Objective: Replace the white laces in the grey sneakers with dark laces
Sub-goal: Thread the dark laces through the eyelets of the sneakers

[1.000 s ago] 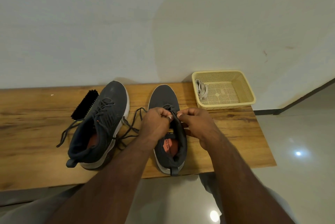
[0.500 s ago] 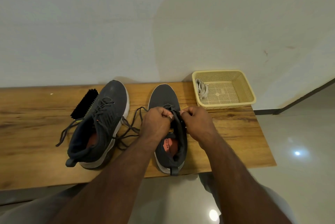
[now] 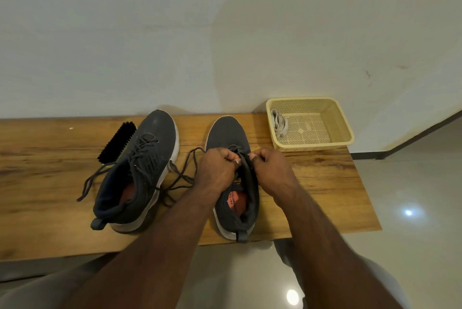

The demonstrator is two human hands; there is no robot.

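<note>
Two grey sneakers stand on the wooden bench. The left sneaker is laced with a dark lace whose loose ends trail on the wood. Over the tongue of the right sneaker my left hand and my right hand are both curled, each pinching the dark lace at the eyelets. More of that lace loops out to the left between the shoes. A bundle of white laces lies in the yellow basket.
A black shoe brush lies behind the left sneaker, near the wall. The yellow basket stands at the bench's back right corner. The bench's right end drops off to a glossy tiled floor.
My right hand has moved in towards the left hand over the right sneaker's tongue. The sneakers, brush and basket have stayed put.
</note>
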